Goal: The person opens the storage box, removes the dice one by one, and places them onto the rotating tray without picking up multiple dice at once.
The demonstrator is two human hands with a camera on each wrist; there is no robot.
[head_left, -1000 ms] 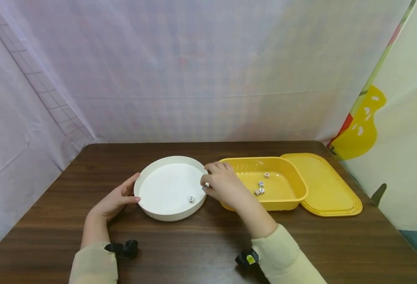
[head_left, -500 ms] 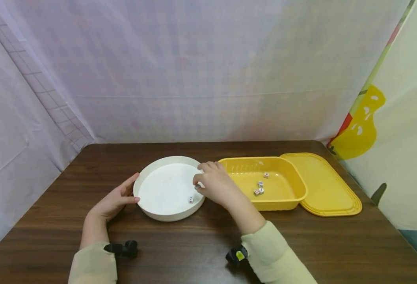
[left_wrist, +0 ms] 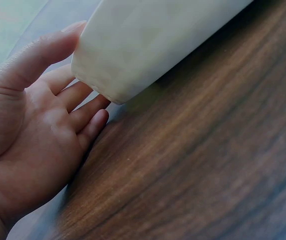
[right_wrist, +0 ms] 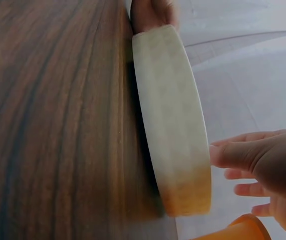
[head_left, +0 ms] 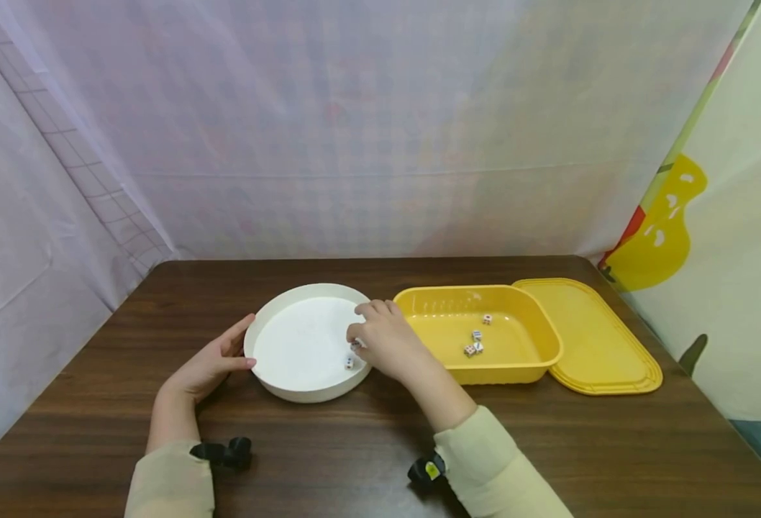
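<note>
A round white tray [head_left: 309,345] with a low wall lies on the table. My left hand [head_left: 208,363] rests against its left side, thumb and fingers spread along the outer wall; the left wrist view shows the palm [left_wrist: 37,135] apart from it. Over the tray's right side, my right hand [head_left: 387,342] pinches a die [head_left: 355,347], mostly hidden by the fingers. Just below it, another white die [head_left: 349,362] lies in the tray. The right wrist view shows my right hand [right_wrist: 263,170] beside the tray's rim, with the die out of sight.
A yellow rectangular container [head_left: 516,374] stands right of the tray, with several dice [head_left: 477,336] inside. Its yellow lid [head_left: 603,345] lies farther right, partly under the container's edge. White cloth [head_left: 367,129] hangs behind the brown wooden table [head_left: 316,460].
My right hand has moved left with the die, from the tray's right rim to inside it, and lowered slightly near the other die. The left hand and the tray look unmoved.
</note>
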